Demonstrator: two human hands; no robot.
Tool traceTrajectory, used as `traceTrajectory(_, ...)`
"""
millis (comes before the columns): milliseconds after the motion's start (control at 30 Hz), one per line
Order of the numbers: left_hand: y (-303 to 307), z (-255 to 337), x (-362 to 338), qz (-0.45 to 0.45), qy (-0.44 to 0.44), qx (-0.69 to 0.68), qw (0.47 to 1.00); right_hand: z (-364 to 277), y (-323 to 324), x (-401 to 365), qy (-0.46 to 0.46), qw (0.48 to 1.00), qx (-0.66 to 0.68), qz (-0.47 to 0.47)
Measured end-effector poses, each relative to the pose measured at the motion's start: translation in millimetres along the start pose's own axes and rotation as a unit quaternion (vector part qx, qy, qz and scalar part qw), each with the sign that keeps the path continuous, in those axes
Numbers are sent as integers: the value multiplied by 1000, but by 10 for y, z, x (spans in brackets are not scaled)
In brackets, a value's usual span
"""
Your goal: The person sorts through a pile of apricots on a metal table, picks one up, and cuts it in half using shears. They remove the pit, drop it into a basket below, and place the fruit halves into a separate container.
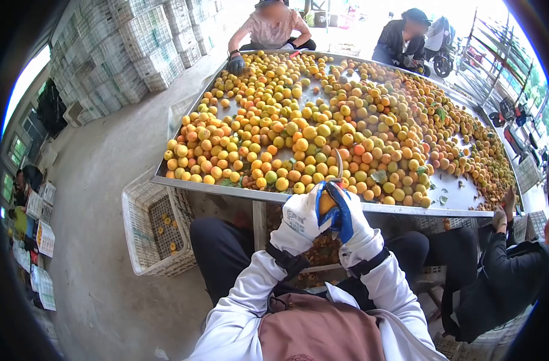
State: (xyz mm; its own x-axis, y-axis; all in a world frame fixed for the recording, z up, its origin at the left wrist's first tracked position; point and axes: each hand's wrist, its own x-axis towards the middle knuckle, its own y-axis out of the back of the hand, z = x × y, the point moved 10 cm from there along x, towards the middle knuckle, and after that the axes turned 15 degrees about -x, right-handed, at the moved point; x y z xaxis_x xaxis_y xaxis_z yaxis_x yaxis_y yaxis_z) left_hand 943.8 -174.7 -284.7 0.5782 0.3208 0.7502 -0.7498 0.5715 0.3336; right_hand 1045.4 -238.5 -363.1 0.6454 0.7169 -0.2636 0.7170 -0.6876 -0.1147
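My left hand [300, 218], in a white and blue glove, is closed round an orange-yellow fruit [327, 203] just in front of the metal table's near edge [244, 191]. My right hand [348, 218], gloved the same way, presses on the fruit from the other side. A thin curved metal blade [339, 163] rises from between the fingers of my right hand; its handle is mostly hidden by the glove. Beyond both hands, many yellow and orange fruits [310, 132] cover the metal table.
A white plastic crate [143, 225] with a few fruit pieces stands on the floor at left. Two people [273, 27] [404, 39] sit across the table. Another person's dark sleeve [497, 283] is close at right. Crates [145, 42] are stacked at back left.
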Motion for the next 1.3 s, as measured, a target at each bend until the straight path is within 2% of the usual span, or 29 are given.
traceTrajectory(33, -34, -46, -16, 1, 2, 2, 1000, -26, -8, 18, 17, 999, 21, 20)
traceTrajectory(133, -59, -233, -25, 52, 78, -105, 990, -144, -58, -25, 25, 995, 75, 61)
traceTrajectory(167, -95, -240, -28, 52, 79, -103, 990, -127, -59, -8, 24, 995, 76, 59)
traceTrajectory(233, -130, -381, -94, 90, 146, -148, 974, -152, -19, -8, 63, 993, 77, 70)
traceTrajectory(333, -265, -553, -153, 89, 199, -170, 961, -142, 25, 7, 86, 988, 104, 80)
traceTrajectory(367, -318, -611, -184, 89, 202, -169, 961, -95, 41, 27, 83, 988, 104, 79)
traceTrajectory(433, -441, -776, -277, 86, 217, -151, 961, -125, 120, 36, 137, 984, 49, 106)
traceTrajectory(467, -486, -689, -223, 66, 139, -24, 988, -147, 131, 16, 143, 983, 28, 116)
traceTrajectory(500, -473, -676, -161, 65, 142, -22, 987, -115, 138, 23, 139, 983, 29, 114)
traceTrajectory(533, -468, -906, -207, 146, 279, -307, 898, -169, 150, -17, 177, 974, -59, 126)
traceTrajectory(567, -665, -1046, -322, 213, 384, -556, 706, -217, 154, -63, 213, 956, -145, 136)
traceTrajectory(600, -668, -1047, -295, 214, 387, -554, 705, -139, 191, -25, 206, 962, -135, 123)
traceTrajectory(633, -694, -1057, -292, 227, 393, -579, 677, -97, 247, 2, 202, 962, -134, 122)
traceTrajectory(700, -741, -1098, -303, 252, 401, -627, 619, 119, 316, 114, 124, 987, -21, 98)
traceTrajectory(733, -845, -1188, -360, 255, 428, -678, 541, 160, 355, 166, 127, 984, 21, 127)
traceTrajectory(767, -847, -1216, -382, 255, 430, -677, 541, 164, 375, 163, 125, 984, 21, 127)
traceTrajectory(833, -930, -1142, -356, 218, 441, -715, 497, 141, 444, 109, 98, 982, 67, 144)
traceTrajectory(967, -920, -1273, -496, 208, 443, -695, 527, 211, 623, 107, 81, 977, 43, 191)
traceTrajectory(1000, -862, -1251, -486, 199, 432, -682, 556, 96, 622, 49, 117, 967, 52, 219)
traceTrajectory(1033, -869, -1284, -501, 201, 432, -682, 556, 117, 567, 45, 116, 968, 51, 218)
traceTrajectory(1100, -872, -1279, -443, 226, 400, -742, 489, -75, 520, -104, 222, 933, -87, 271)
traceTrajectory(1133, -880, -1212, -497, 222, 428, -750, 452, -176, 401, -177, 244, 899, -241, 271)
traceTrajectory(1167, -828, -1136, -507, 225, 427, -750, 452, -289, 191, -226, 292, 856, -352, 243)
traceTrajectory(1233, -761, -984, -524, 210, 425, -753, 456, -457, -114, -326, 398, 785, -423, 215)
traceTrajectory(1267, -918, -1119, -641, 189, 422, -819, 341, -408, -71, -304, 391, 803, -395, 215)
traceTrajectory(1300, -845, -1153, -670, 220, 416, -810, 349, -361, 27, -263, 344, 843, -356, 212)
